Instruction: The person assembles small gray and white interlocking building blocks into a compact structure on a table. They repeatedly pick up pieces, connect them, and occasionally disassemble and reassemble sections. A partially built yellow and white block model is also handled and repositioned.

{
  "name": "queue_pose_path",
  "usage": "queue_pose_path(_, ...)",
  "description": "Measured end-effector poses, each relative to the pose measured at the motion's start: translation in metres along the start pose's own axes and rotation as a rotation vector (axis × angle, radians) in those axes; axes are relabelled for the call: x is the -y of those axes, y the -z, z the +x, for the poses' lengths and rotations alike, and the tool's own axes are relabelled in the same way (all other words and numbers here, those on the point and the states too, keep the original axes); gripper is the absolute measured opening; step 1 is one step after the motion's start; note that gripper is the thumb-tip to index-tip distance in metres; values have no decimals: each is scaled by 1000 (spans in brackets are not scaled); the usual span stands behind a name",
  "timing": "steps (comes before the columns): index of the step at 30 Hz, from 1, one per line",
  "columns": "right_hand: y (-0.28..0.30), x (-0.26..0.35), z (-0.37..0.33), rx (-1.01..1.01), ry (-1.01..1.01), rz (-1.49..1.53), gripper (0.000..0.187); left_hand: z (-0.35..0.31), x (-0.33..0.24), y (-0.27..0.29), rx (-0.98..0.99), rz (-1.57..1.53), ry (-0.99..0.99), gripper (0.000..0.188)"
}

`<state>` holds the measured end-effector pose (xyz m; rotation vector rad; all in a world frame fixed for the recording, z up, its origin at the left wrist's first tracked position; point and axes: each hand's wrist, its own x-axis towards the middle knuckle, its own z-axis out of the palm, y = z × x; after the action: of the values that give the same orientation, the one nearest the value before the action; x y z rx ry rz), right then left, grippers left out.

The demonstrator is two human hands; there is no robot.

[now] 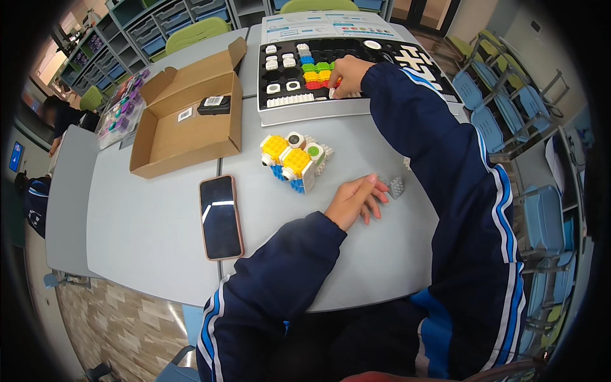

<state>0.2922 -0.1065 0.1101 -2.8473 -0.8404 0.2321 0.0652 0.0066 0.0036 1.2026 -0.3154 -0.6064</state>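
Observation:
My right hand (350, 74) reaches into the black tray (356, 53) of a white building-brick kit, its fingers pinched down at the red bricks (313, 84) and a small white piece in the front row. What lies between the fingertips is mostly hidden. Over the table, my left hand (358, 200) is held loosely with its fingers apart and holds nothing. Beside its fingertips is a grey studded brick (396, 187). To the left of that hand stands a built brick model (294, 159) in yellow, white and blue, with round eye-like parts and a green round piece.
A phone (220, 218) lies left of the model. Behind it stands an open cardboard box (184, 137) with a small black object (214, 105) inside. A printed sheet (328, 27) lies behind the tray. Blue chairs (487, 127) stand at the right; another person (60, 118) is at the far left.

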Motion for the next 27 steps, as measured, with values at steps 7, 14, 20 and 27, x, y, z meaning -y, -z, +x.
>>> queue_pose_path(7,-4,-1,3,-26,23,-59,31,1,0,-1,8,-3,0,56)
queue_pose_path(14,3,24,-7,15,-77,-172,26,1,1,0,5,-5,5,56)
queue_pose_path(20,5,36,-9,60,71,-226,22,-2,-1,1,-11,0,15,51)
queue_pose_path(27,2,12,9,255,176,-380,29,2,-1,-2,0,9,14,50)
